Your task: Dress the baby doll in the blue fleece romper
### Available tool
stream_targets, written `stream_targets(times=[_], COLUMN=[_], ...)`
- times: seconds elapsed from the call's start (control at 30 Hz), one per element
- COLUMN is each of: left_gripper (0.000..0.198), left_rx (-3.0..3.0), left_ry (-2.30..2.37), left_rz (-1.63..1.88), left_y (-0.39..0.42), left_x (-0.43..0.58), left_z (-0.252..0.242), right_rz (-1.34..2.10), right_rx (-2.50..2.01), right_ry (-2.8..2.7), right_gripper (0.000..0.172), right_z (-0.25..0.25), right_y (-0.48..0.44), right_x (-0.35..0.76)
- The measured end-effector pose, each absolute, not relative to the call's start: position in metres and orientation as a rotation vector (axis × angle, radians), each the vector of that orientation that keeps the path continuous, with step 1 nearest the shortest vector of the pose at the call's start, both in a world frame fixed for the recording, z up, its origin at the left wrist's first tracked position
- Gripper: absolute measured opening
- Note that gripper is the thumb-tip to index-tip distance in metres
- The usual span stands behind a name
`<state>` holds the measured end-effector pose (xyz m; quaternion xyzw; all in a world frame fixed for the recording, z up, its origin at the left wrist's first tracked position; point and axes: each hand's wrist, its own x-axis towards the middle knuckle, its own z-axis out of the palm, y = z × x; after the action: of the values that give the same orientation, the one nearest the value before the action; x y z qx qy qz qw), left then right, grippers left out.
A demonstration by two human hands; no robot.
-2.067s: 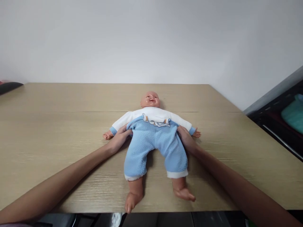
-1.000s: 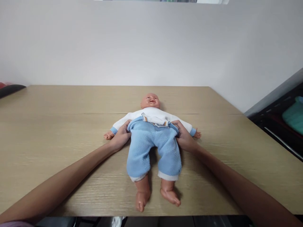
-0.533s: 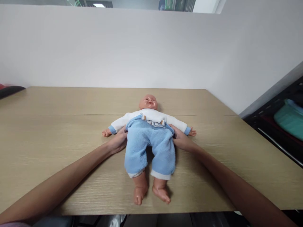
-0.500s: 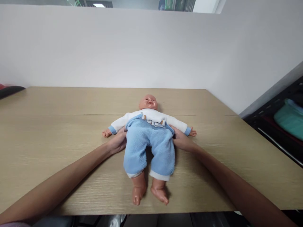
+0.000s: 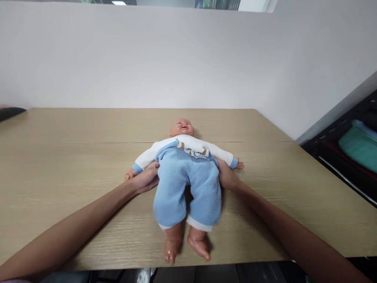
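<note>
A baby doll [image 5: 182, 128] lies on its back on the wooden table [image 5: 73, 165], head away from me and feet near the front edge. It wears a white top [image 5: 203, 144] with blue cuffs and blue fleece trousers [image 5: 173, 184] with white hems. A printed or sewn figure shows near the bunched waist. My left hand [image 5: 148, 177] is closed at the trousers' left side, beside the hip. On the other side my right hand [image 5: 227, 175] grips the waist edge, its fingers mostly hidden behind the cloth. The doll's arms are spread outward and its feet are bare.
A pale wall [image 5: 141, 59] rises behind the table, with a window opening along its top. To the right stands a dark rack [image 5: 326, 153] holding a green item [image 5: 357, 143]. A black object [image 5: 11, 113] sits at the far left edge.
The doll's legs and trousers have shifted slightly toward me, and the feet are closer to the table's front edge. Both hands keep their places at the hips.
</note>
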<state>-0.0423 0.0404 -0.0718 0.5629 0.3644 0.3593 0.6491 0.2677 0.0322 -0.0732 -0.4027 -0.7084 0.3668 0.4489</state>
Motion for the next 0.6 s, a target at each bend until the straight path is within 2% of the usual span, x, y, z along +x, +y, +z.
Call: stream_targets(times=[0.07,0.23,0.33,0.47,0.6], left_gripper=[0.035,0.026,0.02,0.019,0.014], left_rx=[1.198,1.33,1.449,1.345,1.191], left_ry=[0.814,0.882,0.9,0.789,0.654], left_rz=[0.813,0.781,0.761,0.802,0.887], left_y=[0.038,0.036,0.041,0.051,0.058], left_x=[-0.04,-0.041,-0.046,-0.052,-0.051], left_z=[-0.072,-0.061,-0.055,-0.066,-0.08], right_rz=[0.841,0.74,0.668,0.588,0.647], right_rx=[-1.023,-0.983,-1.027,-1.117,-1.129], right_ry=[-1.714,-1.681,-1.686,-1.683,-1.68], right_gripper=[0.032,0.036,0.031,0.022,0.017], right_z=[-0.073,-0.075,-0.078,-0.079,-0.08], right_y=[0.032,0.031,0.031,0.033,0.039], right_x=[0.265,0.268,0.273,0.277,0.278])
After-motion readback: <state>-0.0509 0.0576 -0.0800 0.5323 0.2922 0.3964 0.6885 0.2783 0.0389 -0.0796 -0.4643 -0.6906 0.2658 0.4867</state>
